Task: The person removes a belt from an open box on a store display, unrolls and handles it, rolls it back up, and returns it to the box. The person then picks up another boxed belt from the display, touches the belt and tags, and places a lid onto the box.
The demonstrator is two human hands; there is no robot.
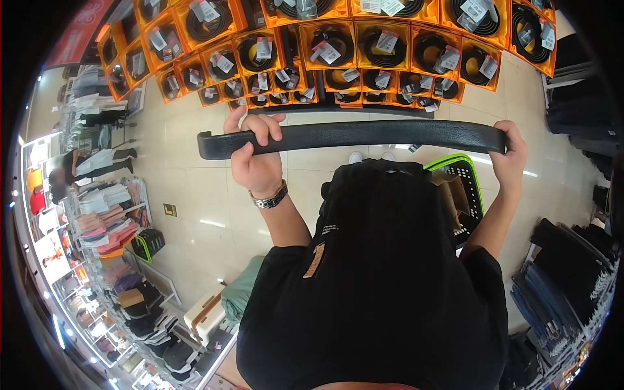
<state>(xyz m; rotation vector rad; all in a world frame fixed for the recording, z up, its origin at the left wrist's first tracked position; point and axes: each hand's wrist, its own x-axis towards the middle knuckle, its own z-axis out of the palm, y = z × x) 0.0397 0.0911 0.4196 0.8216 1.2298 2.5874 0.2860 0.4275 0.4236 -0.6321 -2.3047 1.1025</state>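
Boxes (361, 39) of coiled belts (419, 57), belt (351, 134) in hands (260, 168)

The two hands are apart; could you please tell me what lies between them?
In the head view, a black belt spans from left hand to right hand.

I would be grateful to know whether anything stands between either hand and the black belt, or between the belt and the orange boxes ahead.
Nothing visible does: the left hand and right hand both hold the black belt. Toward the orange boxes, only the left hand's raised fingers extend past it.
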